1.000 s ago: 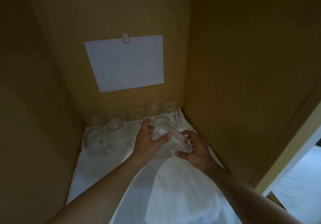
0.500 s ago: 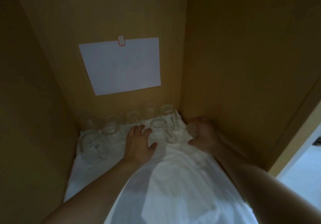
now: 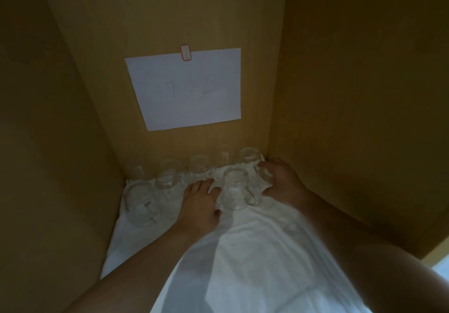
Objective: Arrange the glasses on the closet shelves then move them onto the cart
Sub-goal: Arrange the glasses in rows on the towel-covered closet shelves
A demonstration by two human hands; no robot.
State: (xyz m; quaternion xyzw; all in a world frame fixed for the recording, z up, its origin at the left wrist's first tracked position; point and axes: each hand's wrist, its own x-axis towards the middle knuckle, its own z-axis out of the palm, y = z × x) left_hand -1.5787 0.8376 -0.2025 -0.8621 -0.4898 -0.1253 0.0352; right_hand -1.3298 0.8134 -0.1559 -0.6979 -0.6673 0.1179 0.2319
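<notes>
Several clear glass mugs stand on a white cloth (image 3: 255,252) that covers the closet shelf. A back row runs along the rear wall, ending in a mug (image 3: 249,158) in the right corner. In front stand a mug (image 3: 139,201) at the left, a mug (image 3: 167,182) beside it and a handled mug (image 3: 235,188) in the middle. My left hand (image 3: 200,203) rests flat on the cloth, just left of the middle mug. My right hand (image 3: 281,181) grips a mug (image 3: 266,174) near the right wall, which it largely hides.
Wooden closet walls close in at the left, back and right. A white paper sheet (image 3: 187,89) with faint writing is taped to the back wall (image 3: 170,21). The cloth hangs forward over the shelf's front. A bright strip shows at the bottom right.
Both hands held one mug in front a second ago. The right hand has carried a mug back to the right wall, and the left hand has come down flat on the cloth.
</notes>
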